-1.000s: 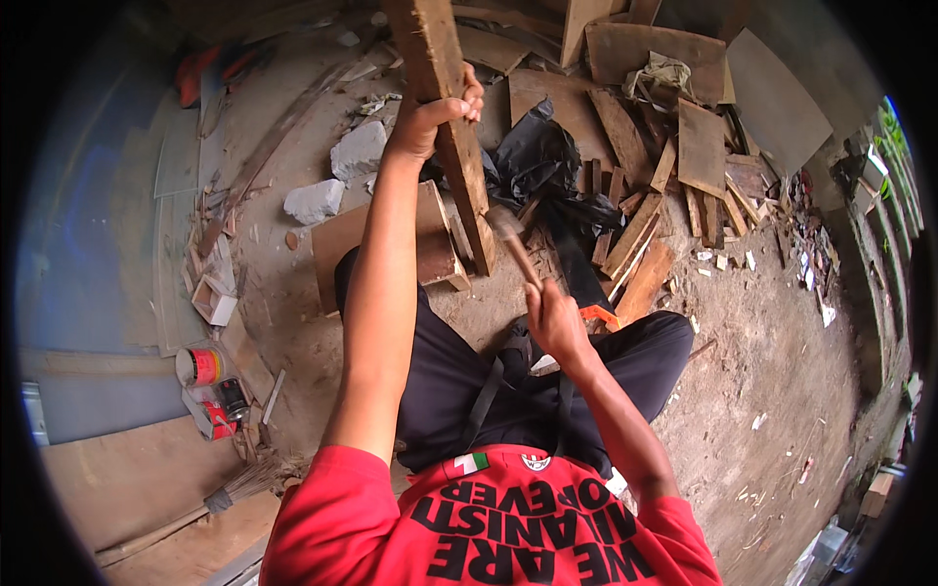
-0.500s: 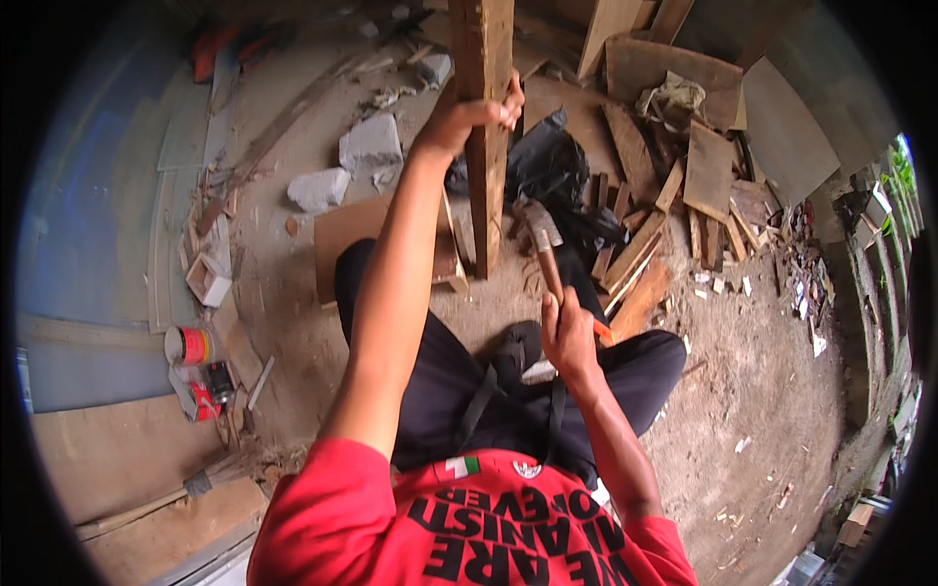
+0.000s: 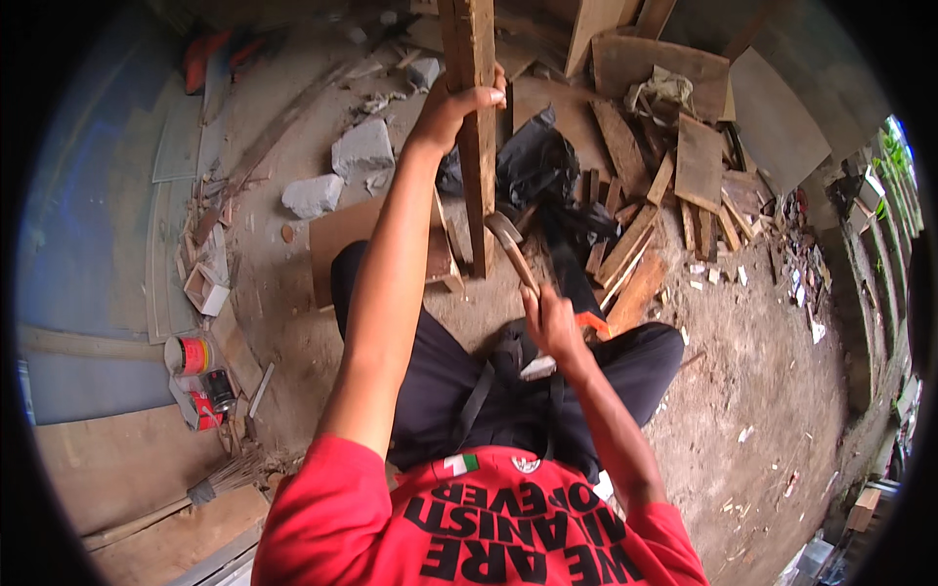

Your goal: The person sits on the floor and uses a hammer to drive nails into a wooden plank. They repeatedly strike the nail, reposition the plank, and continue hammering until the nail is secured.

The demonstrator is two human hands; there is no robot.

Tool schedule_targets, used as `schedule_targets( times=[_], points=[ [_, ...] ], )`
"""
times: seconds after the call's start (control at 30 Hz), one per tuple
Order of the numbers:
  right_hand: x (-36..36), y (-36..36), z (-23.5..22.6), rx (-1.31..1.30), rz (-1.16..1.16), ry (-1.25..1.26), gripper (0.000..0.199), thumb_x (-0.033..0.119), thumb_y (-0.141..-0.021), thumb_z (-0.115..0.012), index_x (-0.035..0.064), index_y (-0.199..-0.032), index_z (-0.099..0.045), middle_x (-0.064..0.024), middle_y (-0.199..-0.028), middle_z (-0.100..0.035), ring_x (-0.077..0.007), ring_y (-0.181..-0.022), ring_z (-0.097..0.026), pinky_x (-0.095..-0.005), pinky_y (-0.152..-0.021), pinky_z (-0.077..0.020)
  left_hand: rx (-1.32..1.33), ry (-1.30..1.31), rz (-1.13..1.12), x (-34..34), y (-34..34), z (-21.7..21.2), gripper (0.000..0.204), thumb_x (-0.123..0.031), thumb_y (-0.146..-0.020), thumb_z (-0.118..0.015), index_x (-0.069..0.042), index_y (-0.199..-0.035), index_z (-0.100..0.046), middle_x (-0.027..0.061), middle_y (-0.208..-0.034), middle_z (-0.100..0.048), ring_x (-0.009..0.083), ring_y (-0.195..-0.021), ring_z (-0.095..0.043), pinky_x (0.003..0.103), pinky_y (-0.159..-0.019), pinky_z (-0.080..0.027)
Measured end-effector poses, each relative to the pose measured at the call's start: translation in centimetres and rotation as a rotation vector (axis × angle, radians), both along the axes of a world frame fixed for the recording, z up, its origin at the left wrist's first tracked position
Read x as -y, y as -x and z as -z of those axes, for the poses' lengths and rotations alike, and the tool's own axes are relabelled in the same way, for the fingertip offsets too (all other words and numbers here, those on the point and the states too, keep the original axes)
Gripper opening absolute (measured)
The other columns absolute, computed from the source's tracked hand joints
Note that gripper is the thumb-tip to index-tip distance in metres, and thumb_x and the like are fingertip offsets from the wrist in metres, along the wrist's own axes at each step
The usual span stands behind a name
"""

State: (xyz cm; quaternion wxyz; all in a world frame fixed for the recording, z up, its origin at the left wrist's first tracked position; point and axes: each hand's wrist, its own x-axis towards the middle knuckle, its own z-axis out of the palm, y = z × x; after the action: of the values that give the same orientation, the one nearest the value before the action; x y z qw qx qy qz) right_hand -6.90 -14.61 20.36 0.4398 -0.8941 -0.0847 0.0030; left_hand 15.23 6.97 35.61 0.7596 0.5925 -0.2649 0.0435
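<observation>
My left hand is wrapped round an upright wooden post, well up its length, with the thumb across the near side. In my right hand is a hammer, gripped by its wooden handle. The claw-shaped metal head is at the post's right edge, a little above its lower end; I cannot tell whether it touches. Just behind the post's foot lies a brown wooden board. Something orange shows beside my right hand, partly hidden.
Black plastic sheeting lies beyond the hammer. Scrap boards are heaped at the far right. Two grey concrete blocks sit at the far left, and paint cans stand by the left wall. My bent legs flank the work.
The hammer has swung left, bringing its head from right of the post to the post's edge. My right hand moved slightly left with it. My left hand keeps its hold on the post.
</observation>
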Motion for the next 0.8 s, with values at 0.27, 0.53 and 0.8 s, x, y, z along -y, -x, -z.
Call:
schedule_targets(
  times=[0.27, 0.53, 0.8],
  points=[
    [-0.4, 5.1, 6.3, -0.232, 0.255, -0.227, 0.049, 0.042, -0.101, -0.051, -0.0023, -0.082, -0.055, -0.0107, -0.058, -0.051, -0.019, -0.055, -0.053, -0.0397, -0.052, -0.0416, -0.068, -0.09, -0.489, -1.8, 0.7, 8.8, 0.05, -0.049, -0.088, -0.069, -0.002, -0.101, -0.058, 0.0045, -0.086, -0.066, 0.0124, -0.075, -0.063, 0.028, -0.07, -0.05],
    [1.4, 3.9, 7.4, -0.193, 0.288, -0.271, 0.045, 0.039, -0.103, -0.046, -0.0006, -0.083, -0.052, -0.0142, -0.055, -0.053, -0.0255, -0.05, -0.056, -0.0409, -0.049, -0.0413, -0.204, -0.019, -1.02, -2.6, 3.7, 4.6, 0.054, -0.044, -0.09, -0.07, 0.006, -0.106, -0.055, 0.0123, -0.099, -0.064, 0.0197, -0.092, -0.06, 0.033, -0.085, -0.047],
    [0.7, 4.8, 5.1, -0.191, 0.106, -0.134, 0.062, 0.048, -0.074, -0.083, -0.0017, -0.087, -0.049, -0.0193, -0.069, -0.06, -0.0337, -0.063, -0.061, -0.0435, -0.058, -0.0474, -1.008, 0.11, -1.14, -11.6, 6.6, 13.0, 0.082, -0.057, -0.086, -0.067, 0.007, -0.134, -0.048, 0.0201, -0.131, -0.057, 0.0281, -0.117, -0.057, 0.044, -0.099, -0.045]
  ],
)
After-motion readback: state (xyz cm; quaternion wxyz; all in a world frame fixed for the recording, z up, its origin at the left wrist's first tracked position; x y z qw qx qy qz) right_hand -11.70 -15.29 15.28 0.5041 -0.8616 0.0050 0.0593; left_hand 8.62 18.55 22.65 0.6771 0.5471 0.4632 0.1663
